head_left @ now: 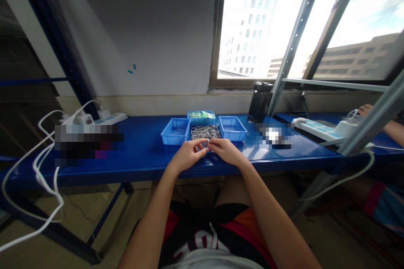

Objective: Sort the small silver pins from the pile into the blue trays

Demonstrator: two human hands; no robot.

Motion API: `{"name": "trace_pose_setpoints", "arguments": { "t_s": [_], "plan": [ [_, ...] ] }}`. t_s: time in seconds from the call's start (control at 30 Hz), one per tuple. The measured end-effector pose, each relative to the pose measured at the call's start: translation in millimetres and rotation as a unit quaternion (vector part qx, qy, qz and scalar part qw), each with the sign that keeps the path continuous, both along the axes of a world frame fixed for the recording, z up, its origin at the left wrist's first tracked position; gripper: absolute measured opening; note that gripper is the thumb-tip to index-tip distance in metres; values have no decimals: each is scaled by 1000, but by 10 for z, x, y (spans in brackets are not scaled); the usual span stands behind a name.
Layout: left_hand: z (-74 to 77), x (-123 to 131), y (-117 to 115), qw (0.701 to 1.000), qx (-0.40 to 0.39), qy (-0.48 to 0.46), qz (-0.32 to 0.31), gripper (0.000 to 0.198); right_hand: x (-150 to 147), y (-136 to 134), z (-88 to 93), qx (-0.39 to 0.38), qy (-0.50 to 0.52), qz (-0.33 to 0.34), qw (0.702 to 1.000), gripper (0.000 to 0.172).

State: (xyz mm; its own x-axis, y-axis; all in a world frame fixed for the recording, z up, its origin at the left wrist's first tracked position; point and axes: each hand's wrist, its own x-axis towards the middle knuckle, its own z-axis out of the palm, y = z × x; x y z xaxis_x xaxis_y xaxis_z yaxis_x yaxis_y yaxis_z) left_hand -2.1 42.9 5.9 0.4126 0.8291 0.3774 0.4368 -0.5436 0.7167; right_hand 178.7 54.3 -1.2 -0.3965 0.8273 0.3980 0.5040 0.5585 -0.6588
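My left hand (188, 154) and my right hand (225, 151) rest close together on the blue workbench (142, 151), fingertips meeting in a pinch around a small part too tiny to name. Just beyond them lies a pile of small metal pieces (205, 131). A blue tray (176, 131) stands left of the pile and another blue tray (232, 128) right of it. A third blue tray with greenish contents (201, 115) sits behind the pile.
A black canister (260, 101) stands by the window. White power strips lie at the left (107, 118) and right (318, 129), with white cables (44, 168) hanging off the bench. Another person's arm (386, 123) rests at the far right. Slanted metal struts (369, 121) cross there.
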Motion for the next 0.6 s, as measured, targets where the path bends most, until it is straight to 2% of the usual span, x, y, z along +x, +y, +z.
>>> {"name": "trace_pose_setpoints", "arguments": {
  "t_s": [0.6],
  "plan": [
    [19, 6, -27, 1000, 1, 21, -17, 43, -1, -3, 2, -12, 1, -8, 1000, 25]
  ]
}}
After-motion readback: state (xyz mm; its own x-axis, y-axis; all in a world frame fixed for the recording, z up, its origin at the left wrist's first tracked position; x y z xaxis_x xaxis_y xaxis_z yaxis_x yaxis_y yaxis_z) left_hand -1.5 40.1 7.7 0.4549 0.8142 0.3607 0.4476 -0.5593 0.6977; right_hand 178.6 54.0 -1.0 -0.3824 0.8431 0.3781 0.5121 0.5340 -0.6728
